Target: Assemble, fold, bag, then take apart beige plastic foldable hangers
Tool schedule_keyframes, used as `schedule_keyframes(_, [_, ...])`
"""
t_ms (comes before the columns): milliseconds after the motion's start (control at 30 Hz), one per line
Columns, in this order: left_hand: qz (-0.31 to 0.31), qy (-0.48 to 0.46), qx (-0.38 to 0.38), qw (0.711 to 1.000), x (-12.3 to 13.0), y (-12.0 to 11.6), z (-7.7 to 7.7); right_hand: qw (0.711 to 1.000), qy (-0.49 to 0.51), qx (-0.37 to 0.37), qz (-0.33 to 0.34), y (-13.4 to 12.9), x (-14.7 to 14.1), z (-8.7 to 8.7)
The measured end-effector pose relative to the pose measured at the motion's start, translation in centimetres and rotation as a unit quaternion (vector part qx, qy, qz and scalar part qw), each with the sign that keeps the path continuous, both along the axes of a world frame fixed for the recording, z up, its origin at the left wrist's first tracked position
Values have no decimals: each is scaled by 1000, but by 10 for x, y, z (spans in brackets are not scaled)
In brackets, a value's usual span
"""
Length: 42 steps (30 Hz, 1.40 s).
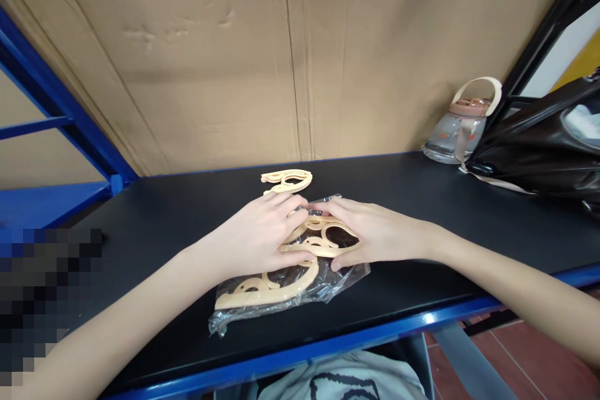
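Observation:
My left hand (267,234) is closed over the left part of a beige plastic folding hanger (323,250), its thumb along the near edge. At the hanger's right end my right hand (368,231) grips with the thumb in front and the fingers behind. Beneath lies a clear plastic bag (337,284), crumpled at its corners. A second beige hanger (267,297) shows at the bag's lower left. Whether the held hanger is inside the bag or on top of it, I cannot tell. Beyond my left hand, another folded beige hanger (300,181) rests on the table.
The black tabletop (187,200) has a blue front edge (375,325). Cardboard (210,62) stands along the back. On the right are a clear water bottle (445,137) with a beige handle and a black bag (539,144). Blue metal framing (70,106) rises at the left.

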<state>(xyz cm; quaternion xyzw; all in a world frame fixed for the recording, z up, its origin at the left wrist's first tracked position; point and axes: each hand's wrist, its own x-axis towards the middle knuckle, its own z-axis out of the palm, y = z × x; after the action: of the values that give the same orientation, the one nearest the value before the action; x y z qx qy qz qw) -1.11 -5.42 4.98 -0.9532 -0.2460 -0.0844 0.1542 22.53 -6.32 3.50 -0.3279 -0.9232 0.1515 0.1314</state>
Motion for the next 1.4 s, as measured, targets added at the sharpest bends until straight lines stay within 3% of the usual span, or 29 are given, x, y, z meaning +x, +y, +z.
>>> schedule_keyframes(233, [-21, -33, 57, 998, 6, -6, 0, 998, -40, 15, -47, 1, 12, 7])
schedule_keyframes(467, [-39, -41, -78, 995, 20, -24, -13, 994, -102, 26, -35, 0, 29, 22])
schedule_keyframes(600, [-29, -25, -107, 994, 24, -23, -19, 991, -122, 3, -46, 0, 38, 26])
schedule_keyframes(800, [-41, -15, -143, 989, 28, -22, -14, 987, -148, 21, -57, 2, 41, 27])
schedule_keyframes(1033, [-57, -6, -138, 989, 27, -24, -11, 987, -152, 22, -52, -1, 34, 34])
schedule_keyframes(1233, [-72, -8, -113, 991, 27, -25, -4, 994, -95, -14, -45, -1, 31, 32])
schedule_keyframes(1400, [-70, 6, -73, 995, 27, -25, -10, 997, -57, -15, -54, 0, 26, 28])
